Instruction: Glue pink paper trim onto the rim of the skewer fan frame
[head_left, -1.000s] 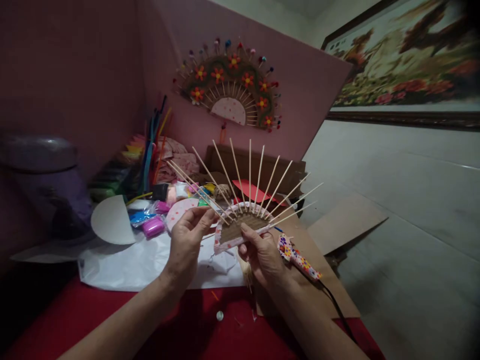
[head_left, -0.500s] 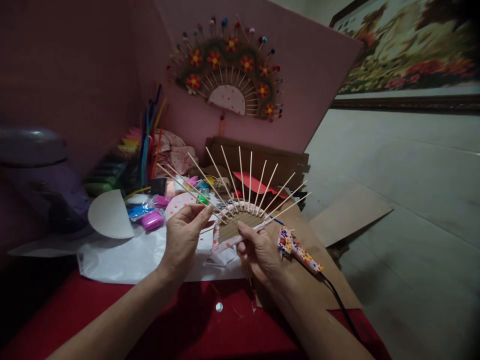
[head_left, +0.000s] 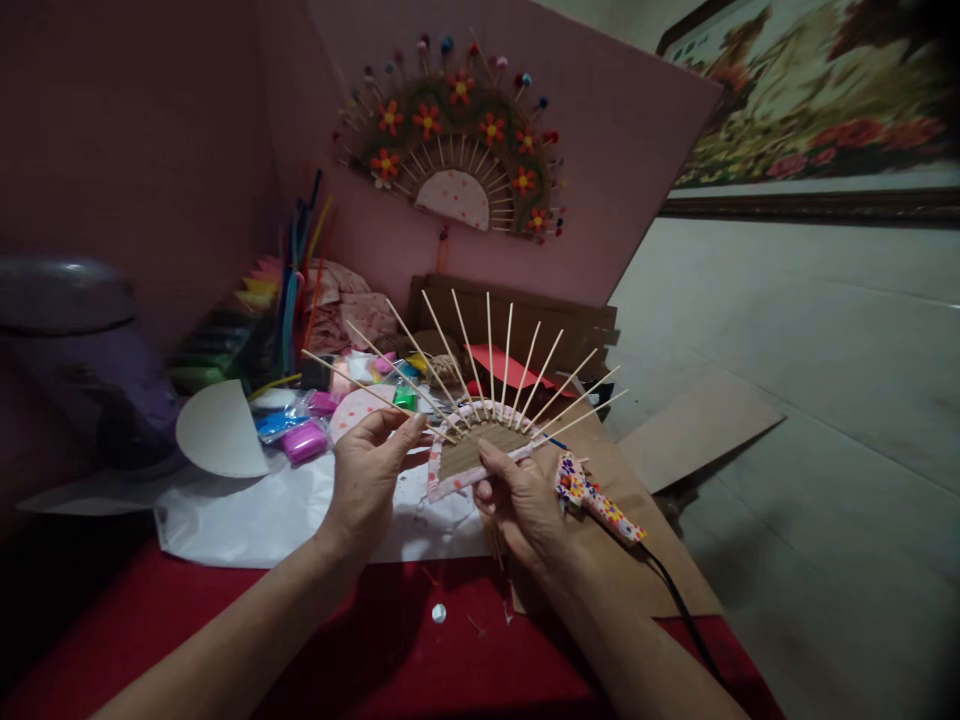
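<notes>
The fan (head_left: pixel 480 445), a cardboard half-disc with a pale dotted rim and wooden skewers splaying up and outward from its curved edge, is held in the air between your two hands, above the white sheet (head_left: pixel 247 520) and the red cloth (head_left: pixel 420 650). Your right hand (head_left: pixel 521 500) grips its straight lower edge, thumb laid along the front and fingers curled shut behind it. Your left hand (head_left: pixel 371 470) meets the fan's left corner, thumb and forefinger pinched together on the leftmost skewer (head_left: pixel 360 384) where it joins the rim; the other fingers are loosely bent.

Just right of your right hand lies a glue gun (head_left: pixel 596 502) covered in bright dots, on brown cardboard (head_left: pixel 660 570), its black cord (head_left: pixel 679 610) trailing toward you. Left of the fan a white half-disc (head_left: pixel 217 430) rests on the sheet, near purple and blue clay packets (head_left: pixel 296 432). Behind them stand pipe cleaners (head_left: pixel 300 270). A finished fan (head_left: pixel 457 150) with orange flowers hangs on the pink board (head_left: pixel 622 140).
</notes>
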